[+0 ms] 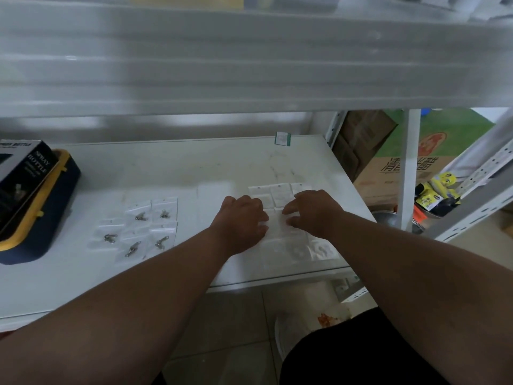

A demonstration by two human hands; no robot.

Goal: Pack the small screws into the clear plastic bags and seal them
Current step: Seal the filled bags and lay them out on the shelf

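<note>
1. Forearms, both mine, reach from 6 o'clock up to mid-shelf; dark trousers and a pale shoe show on the floor below.
2. Left hand (243, 222): knuckles up, fingers curled down onto an empty clear bag (277, 220) at centre. Whether it pinches the film or only presses it, I cannot tell.
3. Right hand (313, 211): just beside the left, not touching it, fingertips on the same bag; grip equally unclear.
4. Empty bags (280, 194): laid in rows under and beyond my hands, more toward 5 o'clock.
5. Filled bags (138, 226): six or so at 9 o'clock of my hands, each holding small screws (140, 216), lying flat. No loose screws visible.
6. White shelf (166, 168): bears everything listed.
7. Spray-bottle box (22, 176) on a yellow-and-navy case (55, 212): far 9 o'clock.
8. Small green-edged packet (282, 138): 12 o'clock, at the back edge.
9. Handling note, my judgement: lift one bag only, rub its mouth open between thumb and finger, keep neighbours undisturbed.
</note>
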